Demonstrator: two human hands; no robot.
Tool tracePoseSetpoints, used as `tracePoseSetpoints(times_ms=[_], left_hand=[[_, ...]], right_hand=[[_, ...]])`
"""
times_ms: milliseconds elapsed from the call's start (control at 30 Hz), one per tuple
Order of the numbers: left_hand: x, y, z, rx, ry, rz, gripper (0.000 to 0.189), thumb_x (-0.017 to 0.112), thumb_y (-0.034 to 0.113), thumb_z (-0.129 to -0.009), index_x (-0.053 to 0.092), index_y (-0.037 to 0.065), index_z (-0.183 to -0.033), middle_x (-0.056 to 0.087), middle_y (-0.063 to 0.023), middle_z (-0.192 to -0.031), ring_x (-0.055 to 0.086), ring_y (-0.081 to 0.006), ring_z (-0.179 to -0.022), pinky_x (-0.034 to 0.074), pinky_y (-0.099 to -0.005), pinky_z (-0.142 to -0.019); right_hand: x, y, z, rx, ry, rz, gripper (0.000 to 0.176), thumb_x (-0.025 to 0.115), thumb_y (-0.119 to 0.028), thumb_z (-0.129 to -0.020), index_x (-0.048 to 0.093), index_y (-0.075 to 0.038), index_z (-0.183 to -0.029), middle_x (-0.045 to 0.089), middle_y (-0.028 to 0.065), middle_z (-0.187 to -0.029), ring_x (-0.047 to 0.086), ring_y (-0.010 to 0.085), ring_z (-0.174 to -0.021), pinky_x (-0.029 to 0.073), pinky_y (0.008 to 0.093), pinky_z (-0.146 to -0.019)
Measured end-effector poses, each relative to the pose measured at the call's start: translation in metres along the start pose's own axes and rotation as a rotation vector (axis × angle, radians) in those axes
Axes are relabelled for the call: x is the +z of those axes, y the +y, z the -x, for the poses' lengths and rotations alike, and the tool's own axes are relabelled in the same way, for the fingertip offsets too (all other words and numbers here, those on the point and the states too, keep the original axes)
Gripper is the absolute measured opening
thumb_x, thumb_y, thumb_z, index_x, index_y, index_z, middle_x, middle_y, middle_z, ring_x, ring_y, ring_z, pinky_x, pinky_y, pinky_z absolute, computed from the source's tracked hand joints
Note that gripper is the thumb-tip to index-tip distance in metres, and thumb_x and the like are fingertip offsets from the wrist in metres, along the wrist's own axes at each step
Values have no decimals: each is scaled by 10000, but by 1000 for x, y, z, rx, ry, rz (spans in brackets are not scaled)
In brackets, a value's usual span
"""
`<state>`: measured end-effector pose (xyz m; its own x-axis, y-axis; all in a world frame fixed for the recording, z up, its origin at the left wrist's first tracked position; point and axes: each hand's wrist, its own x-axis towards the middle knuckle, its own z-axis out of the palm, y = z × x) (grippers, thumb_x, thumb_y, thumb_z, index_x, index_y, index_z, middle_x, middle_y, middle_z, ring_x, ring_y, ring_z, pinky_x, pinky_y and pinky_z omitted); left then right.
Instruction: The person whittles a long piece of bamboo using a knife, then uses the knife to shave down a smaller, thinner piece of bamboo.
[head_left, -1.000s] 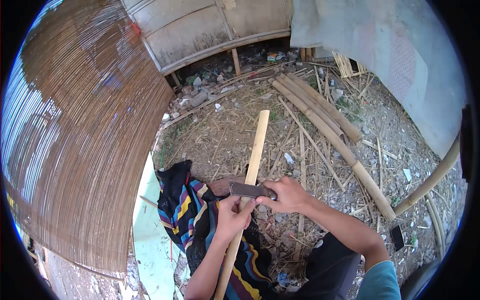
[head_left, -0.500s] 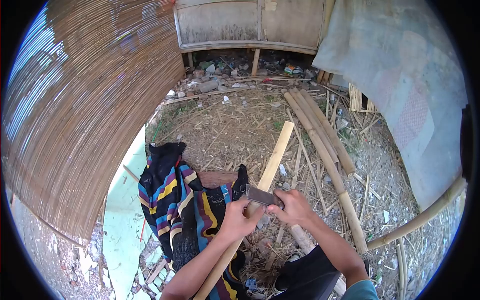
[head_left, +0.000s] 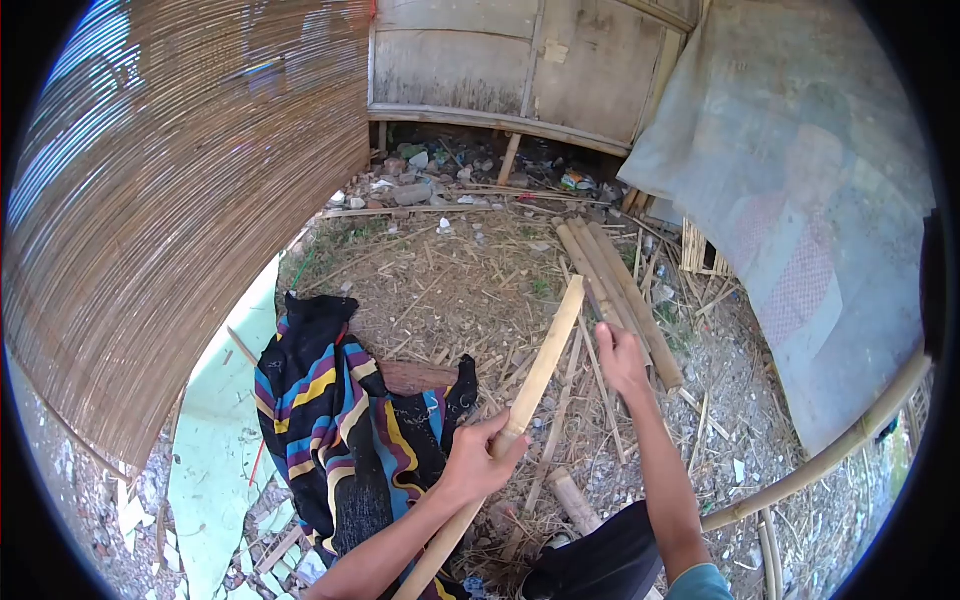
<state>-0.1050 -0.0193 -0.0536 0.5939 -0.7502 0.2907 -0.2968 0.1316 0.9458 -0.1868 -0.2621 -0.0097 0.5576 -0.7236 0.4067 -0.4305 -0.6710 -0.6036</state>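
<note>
A split bamboo strip point(head_left: 546, 380) slants up and away from me, its pale inner face showing. My left hand point(head_left: 482, 462) is wrapped round its middle, and its lower part runs beneath my left forearm. In my right hand point(head_left: 622, 358) is a knife point(head_left: 596, 303) with a dark blade, seen nearly edge-on. The blade stands just right of the strip's far end; whether it touches cannot be made out. My right fingers are closed round the handle, which they mostly hide.
A striped cloth point(head_left: 330, 400) lies left of the strip, by a reddish-brown block point(head_left: 418, 377). Several bamboo poles point(head_left: 632, 300) lie ahead on the right. A slatted bamboo screen point(head_left: 200, 220) stands left, a hanging sheet point(head_left: 780, 230) right. Shavings and rubble litter the ground.
My right hand has moved forward and right with the knife, away from my left hand to the strip's far end. My left hand still grips the strip. The view has shifted slightly.
</note>
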Motion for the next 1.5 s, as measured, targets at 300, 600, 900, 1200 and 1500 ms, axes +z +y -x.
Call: tracePoseSetpoints(times_ms=[300, 600, 900, 1200, 1500], left_hand=[[-19, 27, -7, -245, -153, 366, 224, 581, 67, -855, 556, -45, -1047, 492, 14, -528, 424, -38, -364, 327, -210, -322], [-19, 19, -12, -197, -113, 385, 260, 596, 88, -847, 573, -27, -1079, 504, -1, -538, 446, -56, -357, 319, -228, -309], [-18, 3, -10, -205, -106, 299, 204, 601, 76, -829, 596, -28, -1005, 518, -22, -500, 473, -69, -366, 328, -234, -316], [-8, 7, -4, -229, -131, 406, 277, 588, 75, -845, 564, -42, -1095, 495, 3, -508, 419, -43, -351, 304, -222, -309], [-23, 10, -14, -250, -70, 377, 230, 600, 93, -847, 573, -38, -1034, 512, -3, -548, 428, -44, -351, 318, -210, -308]], right_hand=[[-11, 24, -2, 225, -74, -328, 564, 361, -499, -922, 478, -19, -651, 460, 62, -482, 467, 159, -398, 370, 303, -390], [23, -24, 68, 33, -325, -648, 580, 369, -568, -889, 450, -44, -655, 427, 34, -461, 448, 138, -385, 354, 276, -369], [16, -61, 68, -435, -452, 103, 461, 521, -472, -817, 583, -18, -767, 539, 161, -518, 591, 366, -546, 469, 414, -527], [-24, 9, -82, 237, -91, 171, 736, 325, -599, -871, 597, 63, -1043, 592, 320, -928, 571, 405, -971, 412, 399, -886], [31, 57, 49, 330, -270, -154, 620, 363, -500, -908, 578, 58, -745, 564, 213, -638, 566, 338, -661, 431, 412, -674]])
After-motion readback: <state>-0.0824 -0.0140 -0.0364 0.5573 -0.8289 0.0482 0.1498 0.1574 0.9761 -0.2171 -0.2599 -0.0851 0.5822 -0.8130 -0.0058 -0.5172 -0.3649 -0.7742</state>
